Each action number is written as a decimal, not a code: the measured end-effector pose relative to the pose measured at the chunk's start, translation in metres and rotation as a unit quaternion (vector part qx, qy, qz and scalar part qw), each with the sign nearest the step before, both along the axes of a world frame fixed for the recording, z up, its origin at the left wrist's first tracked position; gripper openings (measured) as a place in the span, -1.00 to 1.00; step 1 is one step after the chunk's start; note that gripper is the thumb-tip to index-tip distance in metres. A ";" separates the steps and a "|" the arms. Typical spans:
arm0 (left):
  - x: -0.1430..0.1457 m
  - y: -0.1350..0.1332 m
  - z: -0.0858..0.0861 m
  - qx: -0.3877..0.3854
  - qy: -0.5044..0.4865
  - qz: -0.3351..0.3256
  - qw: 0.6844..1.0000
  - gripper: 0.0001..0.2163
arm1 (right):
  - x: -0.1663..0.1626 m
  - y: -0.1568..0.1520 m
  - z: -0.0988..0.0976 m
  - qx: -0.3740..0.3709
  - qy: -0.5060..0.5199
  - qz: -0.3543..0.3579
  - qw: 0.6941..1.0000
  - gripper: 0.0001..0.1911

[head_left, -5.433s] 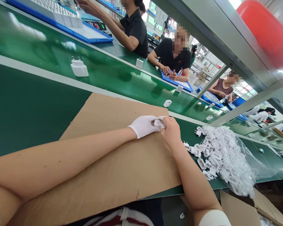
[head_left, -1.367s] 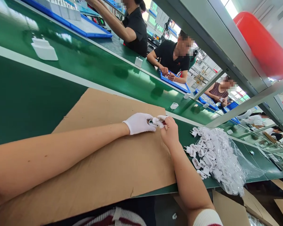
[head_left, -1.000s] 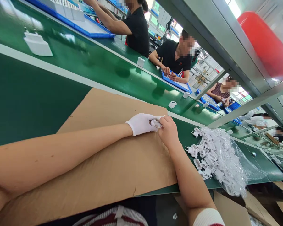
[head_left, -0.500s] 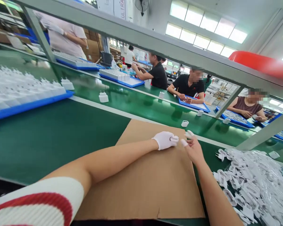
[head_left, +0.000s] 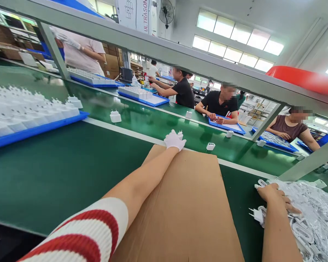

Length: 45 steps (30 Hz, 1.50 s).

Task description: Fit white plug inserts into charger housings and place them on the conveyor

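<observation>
My left hand (head_left: 175, 141), in a white glove, is stretched over the near edge of the green conveyor belt. Its fingers are closed around a white plug charger (head_left: 180, 135) with its pins pointing up; part of the charger is hidden by the hand. On the right, my right hand (head_left: 277, 196) lies over a heap of white charger parts (head_left: 303, 233) partly under clear plastic. Its fingers are spread, and the thumb side is close to a loose white ring-shaped part (head_left: 261, 183). A pronged white piece (head_left: 258, 215) lies beside the wrist.
A cardboard sheet (head_left: 186, 203) covers the bench before me. At left, a blue tray (head_left: 43, 128) holds rows of white chargers. Single chargers (head_left: 115, 116) (head_left: 210, 146) stand on the belt. A metal rail (head_left: 180, 54) crosses above. Several co-workers sit or stand across the belt.
My left hand has moved left and away from me to the belt with the white charger. My right hand has left it and moved right onto the heap of parts.
</observation>
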<state>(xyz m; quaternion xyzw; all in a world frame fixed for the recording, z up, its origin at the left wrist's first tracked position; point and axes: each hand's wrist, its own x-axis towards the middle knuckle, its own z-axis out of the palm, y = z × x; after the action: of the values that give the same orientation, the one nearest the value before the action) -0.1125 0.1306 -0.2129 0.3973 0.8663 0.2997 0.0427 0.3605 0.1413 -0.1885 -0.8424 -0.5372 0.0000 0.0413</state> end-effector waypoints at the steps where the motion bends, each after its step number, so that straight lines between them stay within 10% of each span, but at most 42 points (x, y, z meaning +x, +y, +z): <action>1: 0.001 -0.001 -0.002 0.030 0.011 0.022 0.999 -0.10 | -0.002 -0.001 0.001 -0.006 -0.001 -0.034 0.999 -0.37; 9: 0.020 -0.007 0.005 0.181 0.138 -0.123 0.966 -0.24 | -0.049 -0.026 0.005 -0.087 -0.048 0.106 0.989 -0.52; 15: 0.026 -0.004 -0.011 0.110 0.131 -0.319 0.932 -0.28 | -0.079 -0.043 0.002 -0.083 -0.068 0.321 0.941 -0.54; 25: 0.057 0.027 0.002 -0.028 0.125 -0.387 0.913 -0.08 | -0.097 -0.057 0.017 0.160 0.151 0.344 0.913 -0.61; 30: 0.068 0.044 0.009 -0.052 0.116 -0.375 0.918 -0.50 | -0.116 -0.079 0.018 0.082 0.293 0.454 0.837 -0.73; 34: 0.065 0.056 0.015 -0.075 0.108 -0.320 0.938 -0.42 | -0.142 -0.097 0.005 -0.021 0.318 0.543 0.777 -0.82; 40: 0.063 0.062 0.028 -0.087 0.097 -0.320 0.939 -0.52 | -0.152 -0.088 -0.003 -0.062 0.547 0.391 0.737 -0.75; 45: 0.081 0.012 0.039 -0.044 0.104 -0.332 0.936 -0.63 | -0.144 -0.081 0.011 -0.138 0.690 0.288 0.650 -0.63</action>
<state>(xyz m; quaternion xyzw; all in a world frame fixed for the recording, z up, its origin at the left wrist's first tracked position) -0.0319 0.1428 -0.1744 0.6892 0.6969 0.1870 0.0665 0.2166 0.0600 -0.1779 -0.3986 -0.5631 0.6672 0.2808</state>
